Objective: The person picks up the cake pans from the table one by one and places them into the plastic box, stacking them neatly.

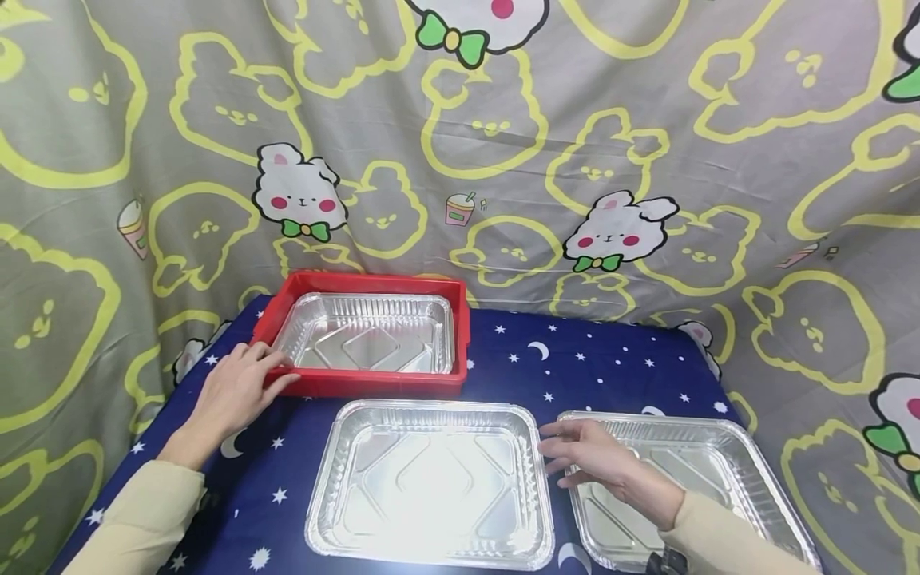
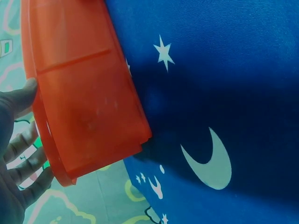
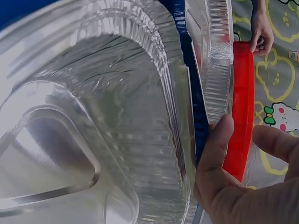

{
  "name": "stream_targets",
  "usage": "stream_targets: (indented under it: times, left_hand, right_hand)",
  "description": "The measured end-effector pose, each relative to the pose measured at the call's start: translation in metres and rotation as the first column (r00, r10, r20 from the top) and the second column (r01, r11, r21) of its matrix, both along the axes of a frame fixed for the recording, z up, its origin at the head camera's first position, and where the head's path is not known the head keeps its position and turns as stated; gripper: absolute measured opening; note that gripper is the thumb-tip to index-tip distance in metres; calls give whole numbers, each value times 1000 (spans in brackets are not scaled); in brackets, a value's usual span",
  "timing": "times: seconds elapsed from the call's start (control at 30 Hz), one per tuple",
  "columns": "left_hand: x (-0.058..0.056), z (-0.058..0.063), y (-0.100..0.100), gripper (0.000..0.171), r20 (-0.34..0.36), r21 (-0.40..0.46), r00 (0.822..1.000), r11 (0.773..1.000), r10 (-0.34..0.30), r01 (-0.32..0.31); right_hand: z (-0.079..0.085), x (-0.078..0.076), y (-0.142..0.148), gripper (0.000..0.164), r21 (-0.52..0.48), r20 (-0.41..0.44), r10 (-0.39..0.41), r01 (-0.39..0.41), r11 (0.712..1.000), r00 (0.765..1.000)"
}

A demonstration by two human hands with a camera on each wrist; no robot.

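Observation:
My left hand (image 1: 240,387) rests on the front left corner of a shallow red plastic tray (image 1: 391,385). Its thumb lies along the front rim, and the fingers bend loosely over the left rim. Inside that tray sits a foil pan (image 1: 370,347). A second foil pan (image 1: 431,487) lies on the table in front, under strong glare. Beside its right rim is my right hand (image 1: 600,455), fingers loosely spread and nothing held; whether the fingertips touch the rim I cannot tell. Partly beneath that hand and forearm lies a third foil pan (image 1: 683,455).
A dark blue cloth (image 1: 561,351) with white stars and moons covers the table. Behind and at both sides hangs a grey curtain (image 1: 503,263) with yellow outlines and rabbits. The red tray stands close to the back curtain.

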State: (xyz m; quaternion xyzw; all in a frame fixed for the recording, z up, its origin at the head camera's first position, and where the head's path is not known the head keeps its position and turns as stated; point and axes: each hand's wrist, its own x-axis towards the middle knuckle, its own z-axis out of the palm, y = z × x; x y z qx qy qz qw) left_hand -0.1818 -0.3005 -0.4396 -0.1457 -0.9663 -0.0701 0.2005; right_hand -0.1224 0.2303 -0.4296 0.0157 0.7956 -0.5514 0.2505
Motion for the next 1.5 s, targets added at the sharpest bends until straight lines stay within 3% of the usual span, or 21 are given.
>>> stream_targets:
  times: [0.23, 0.47, 0.87, 1.5]
  left_hand:
    - [-1, -1, -1, 24, 5, 3, 1000, 1000, 3, -3]
    - [-1, 0, 0, 25, 19, 1, 1000, 1000, 5, -5]
    - [0, 0, 0, 26, 31, 6, 999, 1000, 9, -9]
    - [0, -1, 0, 24, 30, 4, 999, 1000, 21, -21]
  right_hand:
    - [-2, 0, -7, 58, 10, -33, 12, -12, 1000, 999]
    - [-9, -1, -15, 63, -53, -51, 6, -9, 999, 999]
    - [-17, 1, -30, 68, -99, -41, -52, 48, 994, 998]
    - [-19, -2, -34, 59, -104, -69, -138, 130, 986, 988]
